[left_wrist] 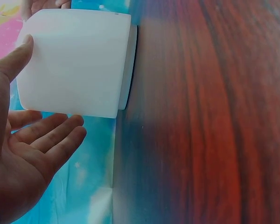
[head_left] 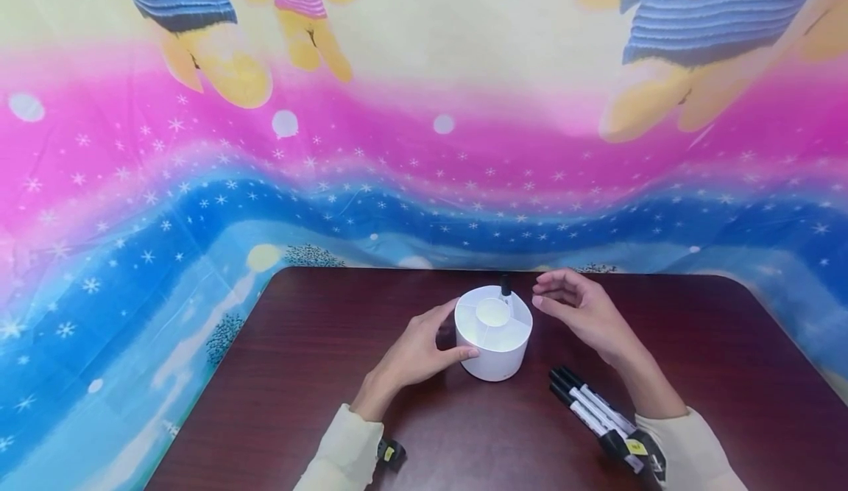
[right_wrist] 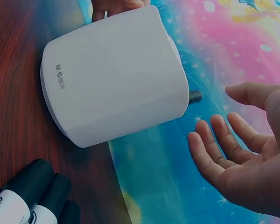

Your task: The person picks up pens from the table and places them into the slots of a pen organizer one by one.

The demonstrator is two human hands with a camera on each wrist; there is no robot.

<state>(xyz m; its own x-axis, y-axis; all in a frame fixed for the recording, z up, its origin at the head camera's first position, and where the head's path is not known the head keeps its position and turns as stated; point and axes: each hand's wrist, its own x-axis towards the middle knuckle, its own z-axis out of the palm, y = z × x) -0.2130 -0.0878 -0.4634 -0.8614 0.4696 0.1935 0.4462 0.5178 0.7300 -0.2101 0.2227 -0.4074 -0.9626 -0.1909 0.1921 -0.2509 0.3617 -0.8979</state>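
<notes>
A white round desk organizer with divided compartments stands upright on the table. A black-tipped marker sticks up from a compartment at its back. My left hand holds the organizer from the left, thumb on the front wall and fingers along the far side; in the left wrist view the thumb lies against the white wall. To the right of the rim, my right hand is raised with loosely bent fingers, holding nothing. The right wrist view shows it apart from the marker's black end.
Several markers with black caps and white barrels lie side by side on the dark red-brown table, by the right forearm. A patterned cloth hangs behind the table. Each wrist wears a small black camera.
</notes>
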